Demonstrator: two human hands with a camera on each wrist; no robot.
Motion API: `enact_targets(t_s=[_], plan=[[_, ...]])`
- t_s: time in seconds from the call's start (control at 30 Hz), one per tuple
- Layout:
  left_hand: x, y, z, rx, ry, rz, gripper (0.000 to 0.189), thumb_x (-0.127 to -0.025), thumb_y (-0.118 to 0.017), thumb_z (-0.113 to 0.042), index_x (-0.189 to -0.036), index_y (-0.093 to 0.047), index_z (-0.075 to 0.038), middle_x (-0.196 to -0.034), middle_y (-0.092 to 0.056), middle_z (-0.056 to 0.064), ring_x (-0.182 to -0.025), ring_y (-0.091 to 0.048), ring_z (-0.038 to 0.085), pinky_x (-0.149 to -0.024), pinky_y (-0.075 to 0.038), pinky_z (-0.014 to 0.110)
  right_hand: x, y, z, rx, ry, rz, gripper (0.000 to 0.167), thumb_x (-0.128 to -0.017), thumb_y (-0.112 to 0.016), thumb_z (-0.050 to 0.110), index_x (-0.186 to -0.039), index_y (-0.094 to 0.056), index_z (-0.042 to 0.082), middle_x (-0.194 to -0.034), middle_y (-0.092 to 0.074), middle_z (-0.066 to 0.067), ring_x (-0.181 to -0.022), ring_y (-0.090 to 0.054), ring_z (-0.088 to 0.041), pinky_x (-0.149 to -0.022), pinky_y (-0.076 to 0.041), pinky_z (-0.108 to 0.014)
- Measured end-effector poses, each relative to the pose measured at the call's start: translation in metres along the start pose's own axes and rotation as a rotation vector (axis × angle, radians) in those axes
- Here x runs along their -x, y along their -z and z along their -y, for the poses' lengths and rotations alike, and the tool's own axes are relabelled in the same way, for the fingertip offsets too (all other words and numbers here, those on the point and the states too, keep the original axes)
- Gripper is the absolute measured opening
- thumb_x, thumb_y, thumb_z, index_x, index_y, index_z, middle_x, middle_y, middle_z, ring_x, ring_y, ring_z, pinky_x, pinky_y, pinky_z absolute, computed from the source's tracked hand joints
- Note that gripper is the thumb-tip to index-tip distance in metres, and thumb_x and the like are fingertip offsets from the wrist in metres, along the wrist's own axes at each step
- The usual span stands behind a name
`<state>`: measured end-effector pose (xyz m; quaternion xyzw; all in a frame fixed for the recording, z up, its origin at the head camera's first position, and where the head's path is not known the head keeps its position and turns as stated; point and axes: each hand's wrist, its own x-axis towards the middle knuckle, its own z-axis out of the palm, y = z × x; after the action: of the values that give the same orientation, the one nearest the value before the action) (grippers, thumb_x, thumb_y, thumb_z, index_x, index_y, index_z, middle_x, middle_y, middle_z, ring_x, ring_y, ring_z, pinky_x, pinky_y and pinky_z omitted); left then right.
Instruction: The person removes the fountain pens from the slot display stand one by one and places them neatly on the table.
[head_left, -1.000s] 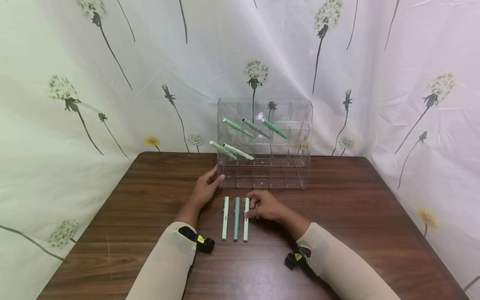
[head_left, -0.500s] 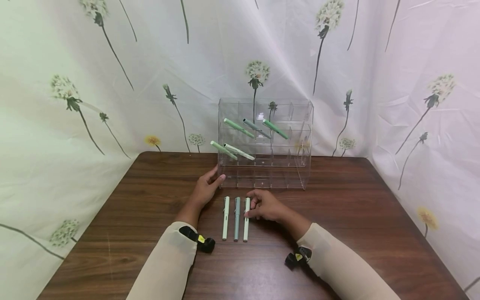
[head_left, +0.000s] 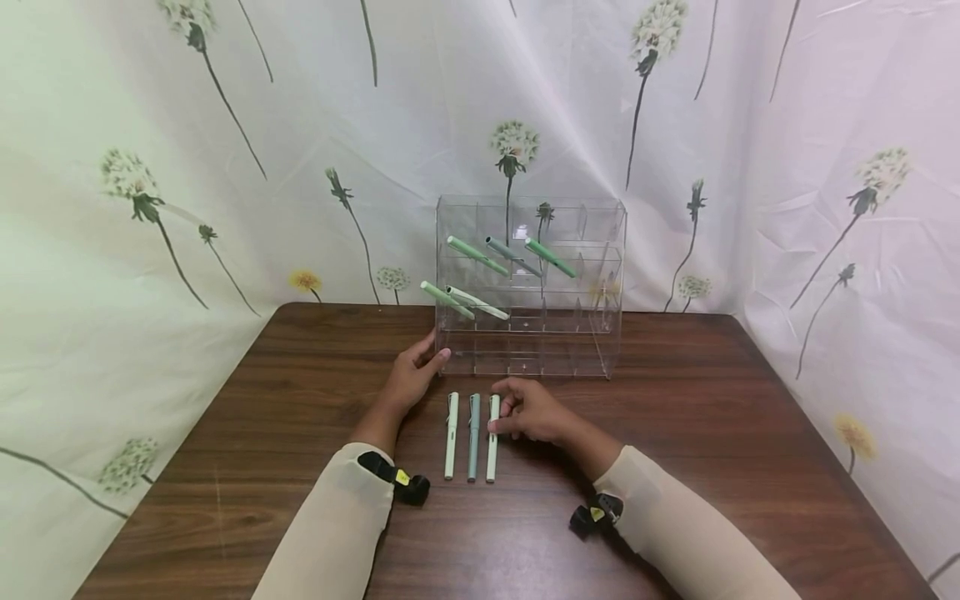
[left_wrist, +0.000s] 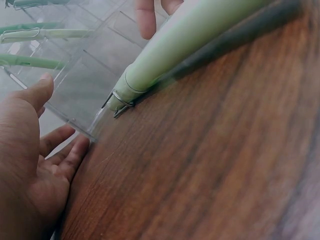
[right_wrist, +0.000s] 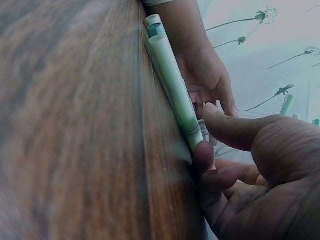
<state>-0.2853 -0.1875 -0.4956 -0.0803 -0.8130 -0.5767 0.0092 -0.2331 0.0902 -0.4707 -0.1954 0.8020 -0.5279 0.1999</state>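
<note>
Three capped pens lie side by side on the wooden table: a pale green pen (head_left: 452, 437) on the left, a grey-blue pen (head_left: 474, 438) in the middle and another pale green pen (head_left: 492, 457) on the right. Curled around the clip end of the right-hand pen are the fingers and thumb of my right hand (head_left: 532, 412); the pen still lies flat. My left hand (head_left: 409, 377) holds the lower left corner of a clear acrylic pen rack (head_left: 525, 367), thumb in front and fingers along its side. In the left wrist view, the rack's edge (left_wrist: 80, 127) runs between thumb and fingers.
Several pens lean in the rack: a green pen (head_left: 477, 256), a grey pen (head_left: 513, 257) and a darker green pen (head_left: 551, 258) above, with lighter pens (head_left: 477, 302) below. A flower-printed curtain (head_left: 360, 133) hangs behind the wooden table (head_left: 300, 392).
</note>
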Motion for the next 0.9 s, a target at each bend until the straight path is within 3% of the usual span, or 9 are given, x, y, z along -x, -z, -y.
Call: enact_targets(t_s=[0.43, 0.57, 0.9], plan=[[0.001, 0.0, 0.0, 0.016, -0.001, -0.001, 0.068, -0.111, -0.065, -0.043, -0.171, -0.037, -0.031, -0.175, -0.043, 0.01, -0.155, -0.051, 0.038, -0.123, -0.046, 0.059, 0.001, 0.001, 0.004, 0.051, 0.013, -0.027, 0.071, -0.094, -0.086, 0.007, -0.153, -0.05, -0.011, -0.089, -0.067, -0.005, -0.06, -0.062, -0.014, -0.05, -0.046, -0.026], [0.002, 0.0, -0.001, 0.013, 0.008, 0.004, 0.069, -0.111, -0.065, -0.044, -0.172, -0.036, -0.03, -0.176, -0.041, 0.01, -0.157, -0.048, 0.038, -0.124, -0.045, 0.06, 0.002, 0.004, 0.006, 0.063, 0.032, -0.053, 0.065, -0.095, -0.084, 0.001, -0.15, -0.052, -0.013, -0.087, -0.067, -0.007, -0.06, -0.062, -0.014, -0.056, -0.053, -0.029], [-0.001, -0.001, 0.001, 0.001, -0.024, -0.006, 0.069, -0.111, -0.065, -0.042, -0.172, -0.036, -0.025, -0.176, -0.04, 0.01, -0.157, -0.048, 0.038, -0.125, -0.044, 0.059, -0.006, 0.013, 0.03, 0.11, 0.046, -0.087, 0.064, -0.094, -0.085, 0.004, -0.148, -0.055, -0.013, -0.09, -0.069, -0.01, -0.062, -0.067, -0.021, -0.062, -0.062, -0.037]])
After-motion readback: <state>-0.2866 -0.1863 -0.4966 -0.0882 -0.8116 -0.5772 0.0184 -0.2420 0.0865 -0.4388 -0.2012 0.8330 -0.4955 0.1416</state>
